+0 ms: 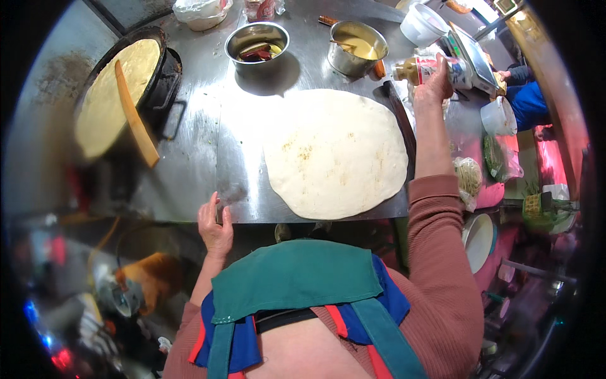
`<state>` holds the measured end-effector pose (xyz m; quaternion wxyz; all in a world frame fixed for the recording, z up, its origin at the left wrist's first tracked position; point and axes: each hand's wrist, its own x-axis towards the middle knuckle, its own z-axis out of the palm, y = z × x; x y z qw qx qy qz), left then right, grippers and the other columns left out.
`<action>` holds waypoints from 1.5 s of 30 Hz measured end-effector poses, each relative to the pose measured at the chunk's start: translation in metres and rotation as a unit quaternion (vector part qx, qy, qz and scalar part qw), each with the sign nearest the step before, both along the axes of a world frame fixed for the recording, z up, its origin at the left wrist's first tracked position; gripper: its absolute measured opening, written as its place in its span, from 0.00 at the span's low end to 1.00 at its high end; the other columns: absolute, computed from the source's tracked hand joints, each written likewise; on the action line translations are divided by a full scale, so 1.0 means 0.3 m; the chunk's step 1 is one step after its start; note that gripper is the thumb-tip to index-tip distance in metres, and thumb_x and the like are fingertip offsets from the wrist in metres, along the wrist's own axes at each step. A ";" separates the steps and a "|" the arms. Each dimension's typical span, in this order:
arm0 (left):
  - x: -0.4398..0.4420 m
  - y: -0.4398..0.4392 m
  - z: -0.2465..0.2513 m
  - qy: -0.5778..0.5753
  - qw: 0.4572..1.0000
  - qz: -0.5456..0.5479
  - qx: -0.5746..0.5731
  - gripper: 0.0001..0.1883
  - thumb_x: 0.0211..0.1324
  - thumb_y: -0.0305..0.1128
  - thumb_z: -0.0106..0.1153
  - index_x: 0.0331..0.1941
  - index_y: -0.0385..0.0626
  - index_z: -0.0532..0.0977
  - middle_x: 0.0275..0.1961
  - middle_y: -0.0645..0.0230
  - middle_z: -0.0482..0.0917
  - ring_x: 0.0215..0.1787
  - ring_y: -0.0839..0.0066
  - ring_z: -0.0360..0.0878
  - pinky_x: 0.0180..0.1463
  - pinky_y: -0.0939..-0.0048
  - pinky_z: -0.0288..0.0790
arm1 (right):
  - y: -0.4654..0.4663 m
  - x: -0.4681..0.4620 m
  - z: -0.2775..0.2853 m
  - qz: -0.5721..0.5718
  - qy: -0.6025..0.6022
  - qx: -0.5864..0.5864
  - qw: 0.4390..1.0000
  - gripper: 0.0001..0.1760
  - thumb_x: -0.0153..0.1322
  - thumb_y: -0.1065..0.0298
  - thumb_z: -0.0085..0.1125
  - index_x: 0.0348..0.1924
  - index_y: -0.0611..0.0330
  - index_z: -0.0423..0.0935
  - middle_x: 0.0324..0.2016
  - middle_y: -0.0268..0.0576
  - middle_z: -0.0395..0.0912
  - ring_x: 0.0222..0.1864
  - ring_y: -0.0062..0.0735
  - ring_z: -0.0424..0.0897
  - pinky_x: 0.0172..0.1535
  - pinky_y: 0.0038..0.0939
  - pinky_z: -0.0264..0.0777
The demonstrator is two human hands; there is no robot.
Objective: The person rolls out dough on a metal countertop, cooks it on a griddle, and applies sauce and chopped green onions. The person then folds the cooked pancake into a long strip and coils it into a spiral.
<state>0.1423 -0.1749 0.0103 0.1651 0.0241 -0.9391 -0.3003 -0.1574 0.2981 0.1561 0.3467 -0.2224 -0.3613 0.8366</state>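
A large flat sheet of dough (338, 151), dotted with brown seasoning, lies on the steel table (199, 118) before me. At the upper right, my right hand (435, 83) holds a labelled seasoning jar (419, 70) tilted on its side, beyond the dough's right edge. My left hand (216, 225) hovers at the table's front edge, left of the dough, fingers apart and holding nothing. A dark rolling pin (401, 125) rests along the dough's right side. Behind the dough are a steel bowl (257, 45) with dark red contents and a steel pot (350, 64) of yellowish liquid.
At left, a black pan (163, 78) holds a pale flatbread (118, 94) with a wooden stick (132, 113) across it. A scale (476, 59), a white tub (424, 23) and bagged noodles (467, 177) are at right. Another person's blue-clothed limb (528, 106) shows at far right.
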 end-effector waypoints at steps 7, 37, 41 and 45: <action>-0.019 -0.038 0.009 -0.002 1.000 -0.021 -0.002 0.25 0.60 0.25 0.62 0.62 0.43 0.75 0.46 0.59 0.82 0.49 0.57 0.78 0.56 0.58 0.72 | -0.108 -0.069 -0.188 -0.100 -0.002 -0.034 0.994 0.36 0.56 0.69 0.80 0.54 0.66 0.71 0.46 0.46 0.79 0.41 0.40 0.84 0.46 0.42 0.86; -0.074 0.159 0.044 -0.004 0.999 -0.046 0.014 0.25 0.59 0.24 0.63 0.62 0.42 0.75 0.45 0.58 0.83 0.48 0.56 0.79 0.56 0.57 0.72 | 0.124 -0.023 -0.381 -0.106 -0.197 0.165 0.960 0.35 0.51 0.67 0.83 0.49 0.58 0.76 0.43 0.42 0.82 0.39 0.34 0.83 0.41 0.38 0.82; -0.040 0.145 0.019 -0.004 0.999 -0.027 0.024 0.25 0.60 0.24 0.63 0.62 0.42 0.75 0.46 0.58 0.83 0.49 0.57 0.79 0.56 0.57 0.72 | 0.161 0.165 -0.354 -0.035 -0.086 0.088 0.992 0.31 0.54 0.73 0.80 0.49 0.56 0.77 0.44 0.39 0.82 0.39 0.32 0.83 0.43 0.38 0.82; -0.051 0.157 0.030 -0.002 0.999 -0.032 0.043 0.24 0.61 0.24 0.62 0.62 0.42 0.75 0.46 0.59 0.83 0.50 0.57 0.79 0.56 0.58 0.72 | 0.123 0.299 -0.324 -0.059 -0.103 0.054 0.991 0.29 0.56 0.69 0.81 0.49 0.56 0.78 0.42 0.37 0.81 0.41 0.31 0.82 0.46 0.37 0.80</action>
